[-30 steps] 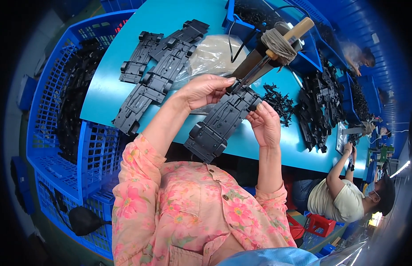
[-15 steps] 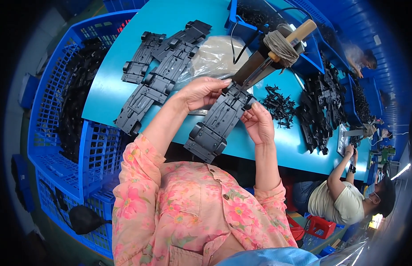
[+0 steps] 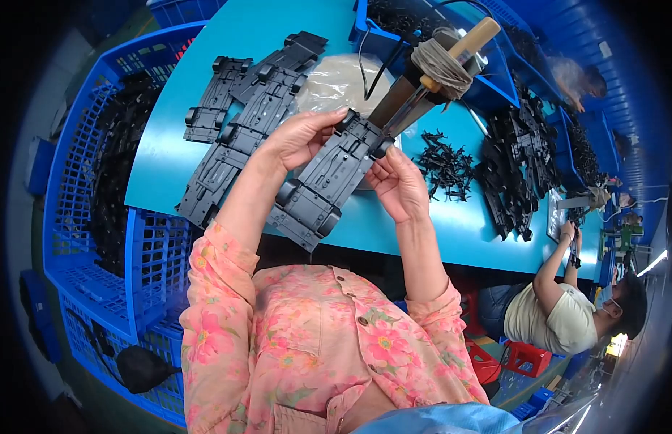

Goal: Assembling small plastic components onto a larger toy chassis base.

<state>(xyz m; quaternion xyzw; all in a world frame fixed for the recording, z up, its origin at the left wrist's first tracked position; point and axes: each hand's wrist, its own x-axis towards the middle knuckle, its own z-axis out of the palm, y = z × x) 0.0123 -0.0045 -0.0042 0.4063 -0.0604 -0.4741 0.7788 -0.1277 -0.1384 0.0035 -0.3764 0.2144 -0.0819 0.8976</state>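
A black plastic toy-car chassis (image 3: 323, 173) with wheels at its corners is held tilted between both my hands above the table's near edge. My left hand (image 3: 301, 139) is closed on its far left corner, the thumb by a wheel. The fingers of my right hand (image 3: 399, 181) pinch the far right corner near the other wheel. The chassis's far end lies right by the lower end of a fixed metal stand (image 3: 397, 105); whether they touch I cannot tell. Cloth strips (image 3: 441, 67) are wound round the stand's top, beside a wooden handle (image 3: 474, 40).
More chassis (image 3: 242, 123) lie overlapping on the blue table at left, near a clear plastic bag (image 3: 343, 83). Small black parts (image 3: 446, 168) and a chassis heap (image 3: 520, 170) lie at right. A blue crate (image 3: 133, 289) stands left; a co-worker (image 3: 553, 318) sits right.
Both hands and the chassis have shifted left and slightly away from me. The whole view has also moved a little. My grip looks the same.
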